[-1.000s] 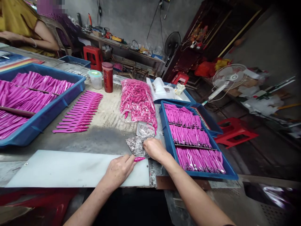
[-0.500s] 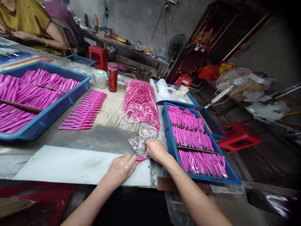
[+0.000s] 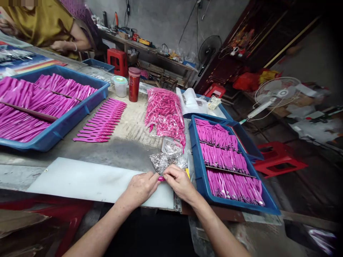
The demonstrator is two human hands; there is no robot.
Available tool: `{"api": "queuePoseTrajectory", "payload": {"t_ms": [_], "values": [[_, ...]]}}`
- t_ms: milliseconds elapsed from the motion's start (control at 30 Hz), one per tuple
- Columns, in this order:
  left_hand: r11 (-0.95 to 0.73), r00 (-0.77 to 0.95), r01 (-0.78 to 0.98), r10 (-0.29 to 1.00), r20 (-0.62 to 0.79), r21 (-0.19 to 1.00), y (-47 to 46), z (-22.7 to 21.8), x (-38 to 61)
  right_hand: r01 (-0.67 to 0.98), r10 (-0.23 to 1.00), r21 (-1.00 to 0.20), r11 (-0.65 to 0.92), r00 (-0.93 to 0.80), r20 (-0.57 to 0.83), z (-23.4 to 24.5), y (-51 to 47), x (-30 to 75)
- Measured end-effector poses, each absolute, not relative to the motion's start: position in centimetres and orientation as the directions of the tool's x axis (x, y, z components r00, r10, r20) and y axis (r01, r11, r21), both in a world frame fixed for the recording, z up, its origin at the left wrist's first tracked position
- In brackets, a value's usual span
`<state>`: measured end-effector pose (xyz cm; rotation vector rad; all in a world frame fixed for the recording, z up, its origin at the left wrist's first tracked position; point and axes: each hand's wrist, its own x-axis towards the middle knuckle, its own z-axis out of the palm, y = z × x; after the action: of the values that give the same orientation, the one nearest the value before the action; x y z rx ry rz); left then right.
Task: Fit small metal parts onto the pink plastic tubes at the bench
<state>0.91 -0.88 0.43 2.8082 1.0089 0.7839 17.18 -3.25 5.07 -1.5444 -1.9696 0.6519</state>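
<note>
Over the white board (image 3: 88, 178), my left hand (image 3: 142, 185) is closed on a small glossy pink plastic piece (image 3: 161, 178); only a short stretch of it shows past the fingers. My right hand (image 3: 180, 182) is pinched at the free end of that piece. Whatever sits between its fingertips is too small or hidden to make out. Just behind the hands lies a clear plastic bag of small silvery metal parts (image 3: 160, 161). A small tray (image 3: 165, 142) stands behind it, under a large clear bag of pink pieces (image 3: 166, 112).
A blue crate (image 3: 57, 134) of pink strips stands left, and another blue crate (image 3: 197, 171) right. A row of pink strips (image 3: 103, 121) lies between. Behind are a red tumbler (image 3: 133, 85) and a lidded tub (image 3: 120, 87). A co-worker (image 3: 45, 26) sits far left.
My right hand has moved from the bag of metal parts toward me, to the pink piece in my left hand. The view has shifted slightly. The co-worker's hands have moved.
</note>
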Motion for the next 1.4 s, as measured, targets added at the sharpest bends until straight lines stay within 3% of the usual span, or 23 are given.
{"api": "queuePoseTrajectory", "payload": {"t_ms": [200,500,700,833,967,1267,1400], "values": [[-0.791,0.678,0.577,0.603,0.42,0.204,-0.9,0.4,1.0,0.744,0.952,-0.595,0.304,-0.259,0.163,4.5,-3.5,17.4],[-0.784,0.682,0.594,0.609,0.405,0.179,-1.1,0.6,1.0,0.813,0.902,-0.392,0.431,-0.374,0.216,3.5,-3.6,17.4],[-0.786,0.681,0.595,0.604,0.415,0.168,-1.0,0.8,1.1,0.82,0.954,-0.499,0.28,-0.297,0.045,5.0,-3.3,17.8],[-0.784,0.665,0.594,0.605,0.438,0.181,-0.9,0.8,1.0,0.836,0.98,-0.516,0.187,-0.193,0.041,6.1,-2.5,18.9],[-0.785,0.659,0.589,0.605,0.448,0.194,-0.8,0.6,0.9,0.908,0.997,-0.412,0.082,-0.075,0.034,6.2,-1.3,19.9],[-0.788,0.662,0.595,0.592,0.461,0.158,-0.7,0.5,0.9,0.995,0.986,-0.033,0.089,-0.093,-0.136,5.1,0.6,19.7],[-0.79,0.658,0.588,0.592,0.465,0.174,-0.7,0.6,0.9,0.996,0.981,0.019,0.091,-0.086,-0.176,4.9,0.9,19.3]]}}
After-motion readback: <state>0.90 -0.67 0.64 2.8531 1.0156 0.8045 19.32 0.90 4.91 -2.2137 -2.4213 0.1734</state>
